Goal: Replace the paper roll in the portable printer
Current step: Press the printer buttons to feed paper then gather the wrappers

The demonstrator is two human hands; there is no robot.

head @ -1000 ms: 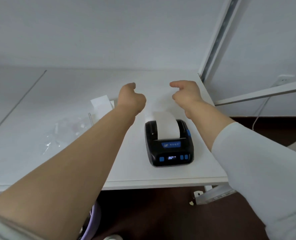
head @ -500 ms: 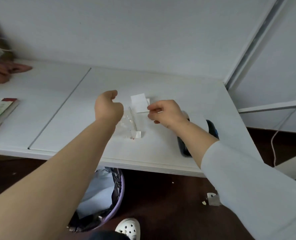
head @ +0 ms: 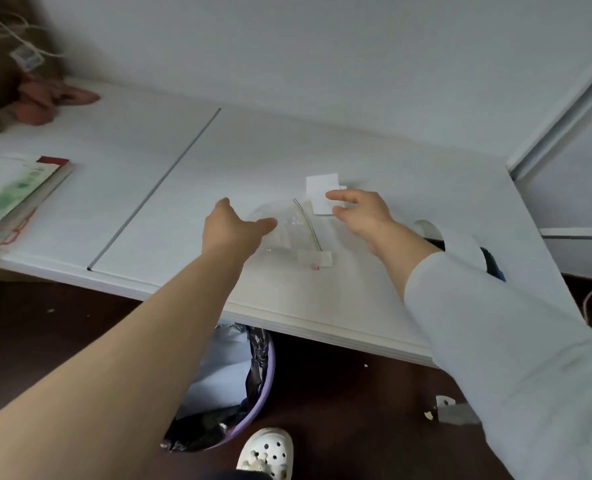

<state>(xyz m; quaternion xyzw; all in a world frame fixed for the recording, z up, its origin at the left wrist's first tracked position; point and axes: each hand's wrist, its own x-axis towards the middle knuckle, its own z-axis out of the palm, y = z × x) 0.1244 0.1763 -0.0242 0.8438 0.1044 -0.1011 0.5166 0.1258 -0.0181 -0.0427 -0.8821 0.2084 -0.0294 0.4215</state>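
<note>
both hands reach over the white desk: left hand spread open above clear plastic wrap, right hand open-fingered at a white paper slip. printer, paper curling out, sits behind the right sleeve.

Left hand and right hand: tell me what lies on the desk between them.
In the head view, a crumpled clear plastic wrapper lies between the left hand and right hand, on the white desk.

The desk is plain white, the bin beneath it lilac with a black liner. At lower centre, a white perforated clog rests on dark brown floor.
</note>
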